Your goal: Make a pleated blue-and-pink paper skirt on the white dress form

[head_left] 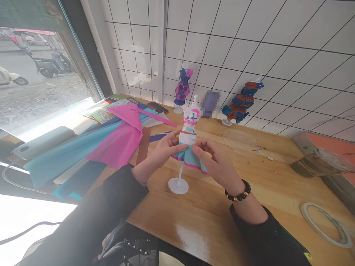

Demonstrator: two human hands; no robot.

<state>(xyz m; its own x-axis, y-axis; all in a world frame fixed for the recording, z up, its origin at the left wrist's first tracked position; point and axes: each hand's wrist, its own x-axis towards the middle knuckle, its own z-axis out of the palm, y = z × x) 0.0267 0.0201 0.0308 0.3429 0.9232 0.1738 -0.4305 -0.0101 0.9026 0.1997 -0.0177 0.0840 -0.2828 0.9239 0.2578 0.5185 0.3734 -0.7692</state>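
Observation:
A small white dress form [189,127] stands upright on a round white base, patched with pink, teal and brown on its torso. Around its hips sits a light blue skirt [191,157] with a pink hem. My left hand [166,147] is closed on the skirt's waist at the left, thumb across the front. From the right, my right hand [217,162] pinches the same waist edge between thumb and fingers. Its fingers partly cover the skirt's right side. A beaded bracelet [237,191] circles my right wrist.
Pink sheet material [119,136] and blue sheet material [69,151] lie at the left. Two more dressed forms, one navy and pink [182,88], one teal and orange [240,105], stand by the tiled wall. A clear container [318,159] and a tape roll [325,224] are right.

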